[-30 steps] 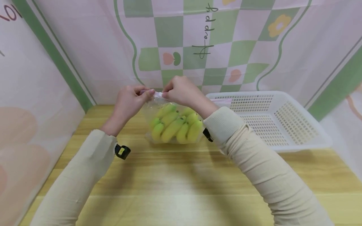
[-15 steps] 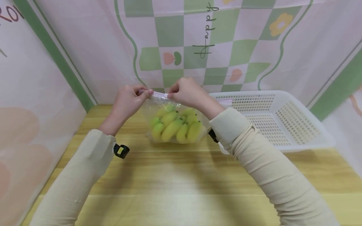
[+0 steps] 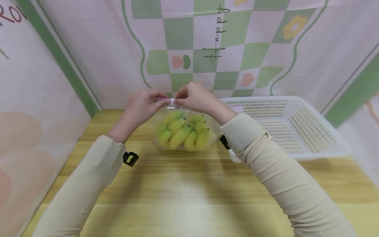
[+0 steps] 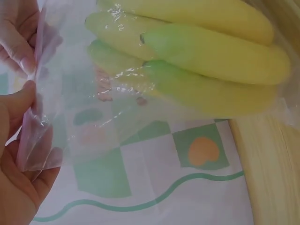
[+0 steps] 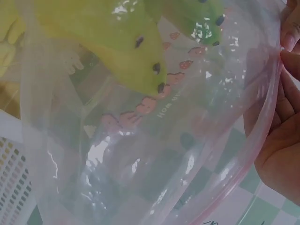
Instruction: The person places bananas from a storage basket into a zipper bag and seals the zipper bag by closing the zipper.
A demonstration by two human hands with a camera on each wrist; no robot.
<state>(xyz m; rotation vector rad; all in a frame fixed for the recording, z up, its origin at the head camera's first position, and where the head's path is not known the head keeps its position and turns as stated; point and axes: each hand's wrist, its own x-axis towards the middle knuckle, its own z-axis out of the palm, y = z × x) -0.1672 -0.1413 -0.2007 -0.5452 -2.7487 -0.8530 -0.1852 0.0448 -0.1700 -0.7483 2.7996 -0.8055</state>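
A clear zip bag with a pink closing strip stands upright on the table, with several yellow-green bananas inside. My left hand pinches the strip at the bag's top edge, thumb against the front. Right beside it, my right hand pinches the small white slider on that strip. The fingertips of both hands nearly meet there. In the right wrist view, the bag's pink edges stand a little apart below the right hand. Printed pink pictures and lettering show on the bag's plastic.
On the right, a white plastic basket with slotted walls stands on the wooden table. A pink strip end overlaps its left rim. Behind hangs a checkered green and white cloth.
The right hand and slider moved slightly right along the strip. Then the left hand shifted right, up to the slider. The bananas stay in place in the bag.
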